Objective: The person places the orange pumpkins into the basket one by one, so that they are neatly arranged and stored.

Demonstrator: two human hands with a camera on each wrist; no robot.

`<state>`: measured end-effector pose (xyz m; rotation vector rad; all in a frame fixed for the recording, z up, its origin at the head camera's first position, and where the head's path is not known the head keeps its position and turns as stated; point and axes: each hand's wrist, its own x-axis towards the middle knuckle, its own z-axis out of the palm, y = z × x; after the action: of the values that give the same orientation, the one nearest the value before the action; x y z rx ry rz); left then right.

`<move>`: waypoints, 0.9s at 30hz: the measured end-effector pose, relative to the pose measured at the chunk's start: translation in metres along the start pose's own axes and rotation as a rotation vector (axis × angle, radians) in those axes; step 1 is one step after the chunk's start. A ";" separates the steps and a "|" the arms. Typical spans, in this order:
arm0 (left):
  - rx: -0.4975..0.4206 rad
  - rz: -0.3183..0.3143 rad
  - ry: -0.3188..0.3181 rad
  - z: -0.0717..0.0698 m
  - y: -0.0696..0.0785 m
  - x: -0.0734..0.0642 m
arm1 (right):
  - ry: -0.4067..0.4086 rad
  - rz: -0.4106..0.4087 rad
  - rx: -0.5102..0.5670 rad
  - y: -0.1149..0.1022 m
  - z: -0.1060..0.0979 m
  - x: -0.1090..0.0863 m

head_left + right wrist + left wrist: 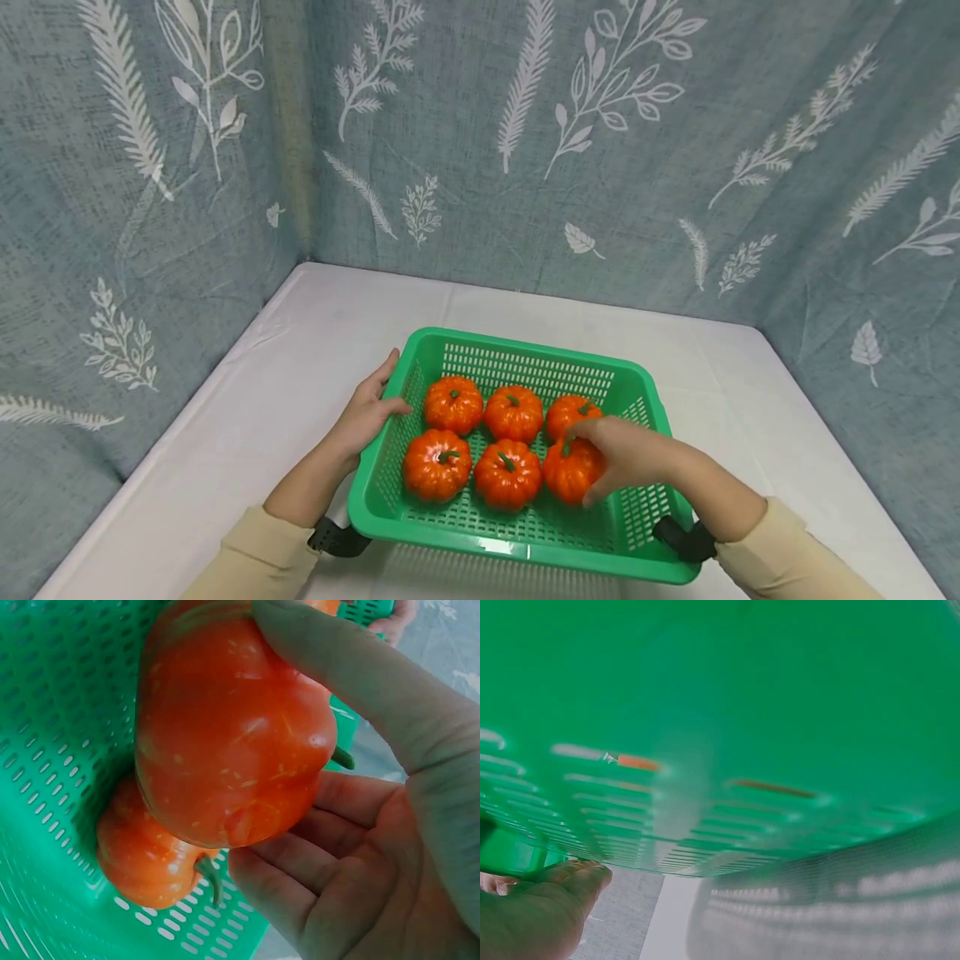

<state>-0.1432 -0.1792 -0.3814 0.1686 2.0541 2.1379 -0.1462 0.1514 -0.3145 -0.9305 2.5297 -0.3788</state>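
Note:
Several glossy orange toy pumpkins with green stems sit in two rows inside a green plastic basket point(495, 543). My right hand point(626, 454) reaches over the basket's right side and grips the front-right pumpkin point(570, 473). In the right wrist view, the thumb presses one side of this pumpkin point(232, 742) and the fingers lie against the other. Just behind it is the back-right pumpkin point(567, 410). My left hand point(367, 417) holds the basket's left rim, thumb over the edge and fingers outside. The left wrist view shows that hand point(547, 907) low against the slotted green wall point(727, 712).
The basket stands on a white-covered table point(247, 392). Blue-grey curtains point(465, 208) with white leaf prints rise behind and on both sides. Front-left pumpkin point(435, 471), front-middle pumpkin point(504, 483), back-left pumpkin point(453, 408) and back-middle pumpkin point(513, 417) fill the basket's left and centre.

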 end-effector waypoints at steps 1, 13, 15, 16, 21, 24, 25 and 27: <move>0.002 -0.002 0.001 0.000 0.000 0.000 | -0.008 0.002 -0.001 0.000 0.001 0.000; -0.007 -0.011 0.005 0.000 -0.002 -0.002 | -0.118 -0.038 -0.032 -0.004 0.011 0.009; -0.009 -0.010 0.002 0.000 -0.003 -0.002 | -0.137 -0.035 -0.030 -0.005 0.012 0.009; -0.012 -0.010 0.001 0.000 -0.003 -0.002 | -0.140 -0.030 -0.029 -0.006 0.013 0.009; -0.009 0.000 0.007 0.000 -0.002 -0.003 | -0.146 -0.002 -0.045 -0.009 0.012 0.009; -0.003 0.010 0.006 0.000 -0.001 -0.002 | -0.149 0.015 -0.064 -0.010 0.011 0.009; -0.002 0.012 0.006 0.000 -0.001 -0.002 | -0.149 0.018 -0.068 -0.011 0.010 0.008; 0.001 0.016 0.007 0.000 -0.001 -0.002 | -0.148 0.010 -0.085 -0.010 0.010 0.008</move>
<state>-0.1415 -0.1793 -0.3823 0.1785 2.0640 2.1495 -0.1410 0.1377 -0.3216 -0.9409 2.4304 -0.1929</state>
